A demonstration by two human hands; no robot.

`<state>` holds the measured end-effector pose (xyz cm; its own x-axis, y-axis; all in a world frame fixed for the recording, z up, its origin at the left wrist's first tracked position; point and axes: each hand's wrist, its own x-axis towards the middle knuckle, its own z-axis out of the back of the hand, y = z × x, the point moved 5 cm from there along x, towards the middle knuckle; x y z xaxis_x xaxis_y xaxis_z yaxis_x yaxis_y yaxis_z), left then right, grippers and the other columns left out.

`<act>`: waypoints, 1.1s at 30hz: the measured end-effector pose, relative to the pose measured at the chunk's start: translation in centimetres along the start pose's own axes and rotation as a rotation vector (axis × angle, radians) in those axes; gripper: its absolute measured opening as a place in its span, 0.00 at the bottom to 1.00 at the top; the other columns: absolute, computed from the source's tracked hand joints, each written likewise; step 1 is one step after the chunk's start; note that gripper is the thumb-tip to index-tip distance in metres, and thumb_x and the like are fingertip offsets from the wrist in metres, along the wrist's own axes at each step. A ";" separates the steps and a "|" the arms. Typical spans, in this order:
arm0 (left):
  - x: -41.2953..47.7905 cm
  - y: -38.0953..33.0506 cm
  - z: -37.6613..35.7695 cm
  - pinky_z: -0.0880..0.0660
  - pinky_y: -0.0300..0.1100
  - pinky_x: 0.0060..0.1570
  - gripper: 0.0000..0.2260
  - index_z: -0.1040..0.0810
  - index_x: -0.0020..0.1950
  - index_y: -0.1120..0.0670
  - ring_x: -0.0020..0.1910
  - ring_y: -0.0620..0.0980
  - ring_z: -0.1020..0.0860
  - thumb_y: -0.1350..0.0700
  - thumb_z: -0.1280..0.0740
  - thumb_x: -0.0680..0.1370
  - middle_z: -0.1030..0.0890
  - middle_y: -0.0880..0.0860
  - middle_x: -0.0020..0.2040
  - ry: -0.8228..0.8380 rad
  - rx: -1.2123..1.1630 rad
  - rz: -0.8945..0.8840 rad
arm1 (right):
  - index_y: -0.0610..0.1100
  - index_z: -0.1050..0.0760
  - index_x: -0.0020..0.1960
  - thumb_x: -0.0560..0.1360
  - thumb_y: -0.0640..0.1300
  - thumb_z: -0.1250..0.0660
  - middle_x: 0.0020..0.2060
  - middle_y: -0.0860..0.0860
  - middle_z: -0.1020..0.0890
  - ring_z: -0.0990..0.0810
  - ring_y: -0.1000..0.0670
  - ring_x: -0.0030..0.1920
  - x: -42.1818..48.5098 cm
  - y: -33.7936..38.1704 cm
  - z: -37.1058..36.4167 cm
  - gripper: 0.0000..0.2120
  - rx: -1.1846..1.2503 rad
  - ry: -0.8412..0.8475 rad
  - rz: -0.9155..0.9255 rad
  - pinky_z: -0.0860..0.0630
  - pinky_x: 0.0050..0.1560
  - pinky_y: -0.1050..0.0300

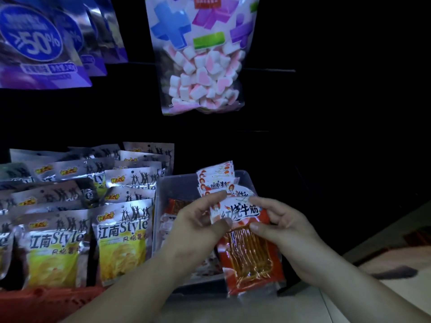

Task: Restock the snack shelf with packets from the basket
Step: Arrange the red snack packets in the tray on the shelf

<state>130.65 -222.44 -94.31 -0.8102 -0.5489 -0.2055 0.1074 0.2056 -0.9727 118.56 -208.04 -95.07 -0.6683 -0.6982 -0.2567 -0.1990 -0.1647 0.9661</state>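
Note:
Both my hands hold a red and white packet of snack sticks (250, 255) upright over a clear plastic bin (163, 183) on the shelf. My left hand (198, 220) pinches the packet's white top from the left. From the right, my right hand (279, 220) grips that top edge with thumb in front. Behind the held packet, several more red and white packets (215, 177) stand in a row inside the bin. Others lie flat in the bin under my left hand.
Silver and yellow chip bags (121, 238) fill rows left of the bin. Purple bags (44, 43) and a marshmallow bag (203, 66) hang above. A red basket rim (46, 299) shows at lower left. The shelf's right side is dark.

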 end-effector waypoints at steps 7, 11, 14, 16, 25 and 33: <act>0.3 0.8 0.6 0.15 0.47 0.38 0.12 0.16 0.58 0.52 0.39 0.53 0.13 0.66 0.33 0.81 0.12 0.50 0.42 -0.112 0.007 0.022 | 0.59 0.26 0.69 0.78 0.31 0.30 0.56 0.51 0.13 0.14 0.49 0.57 0.3 0.1 -0.7 0.28 -0.066 0.088 0.009 0.17 0.54 0.47; 0.5 1.1 0.6 0.18 0.39 0.38 0.11 0.16 0.58 0.53 0.40 0.48 0.14 0.65 0.32 0.80 0.13 0.51 0.45 -0.071 -0.070 0.043 | 0.61 0.27 0.69 0.78 0.31 0.31 0.56 0.52 0.13 0.14 0.49 0.56 0.7 0.1 -0.5 0.30 -0.052 0.038 0.022 0.16 0.51 0.47; 0.2 2.2 -0.2 0.16 0.49 0.48 0.19 0.19 0.64 0.48 0.51 0.50 0.14 0.67 0.29 0.77 0.14 0.48 0.55 0.077 -0.016 0.092 | 0.62 0.28 0.71 0.78 0.32 0.30 0.57 0.53 0.14 0.14 0.50 0.55 1.2 0.0 -0.2 0.31 0.008 -0.060 0.065 0.16 0.49 0.49; 0.2 2.3 -0.3 0.16 0.51 0.49 0.23 0.20 0.65 0.46 0.53 0.51 0.14 0.68 0.29 0.77 0.14 0.46 0.57 0.079 0.017 0.076 | 0.64 0.30 0.71 0.77 0.32 0.28 0.57 0.55 0.14 0.14 0.51 0.55 1.2 0.1 -0.2 0.34 -0.017 -0.008 0.067 0.16 0.49 0.50; 0.3 2.4 0.1 0.17 0.47 0.55 0.20 0.21 0.66 0.48 0.57 0.50 0.16 0.67 0.30 0.78 0.15 0.50 0.58 0.050 -0.087 0.098 | 0.61 0.30 0.73 0.72 0.24 0.28 0.62 0.55 0.18 0.14 0.47 0.56 0.8 0.5 0.0 0.42 -0.117 0.160 0.024 0.15 0.49 0.51; 0.3 2.6 -0.4 0.18 0.47 0.57 0.39 0.35 0.79 0.50 0.59 0.53 0.16 0.73 0.27 0.74 0.16 0.44 0.61 0.156 -0.079 0.073 | 0.53 0.28 0.74 0.71 0.23 0.27 0.66 0.52 0.20 0.16 0.50 0.61 1.2 -0.7 0.7 0.39 -0.062 0.111 -0.017 0.17 0.56 0.50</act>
<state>130.49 -221.72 -96.81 -0.8819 -0.3994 -0.2504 0.1288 0.3070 -0.9430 117.43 -208.28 -96.04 -0.5808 -0.7673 -0.2718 -0.1631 -0.2174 0.9623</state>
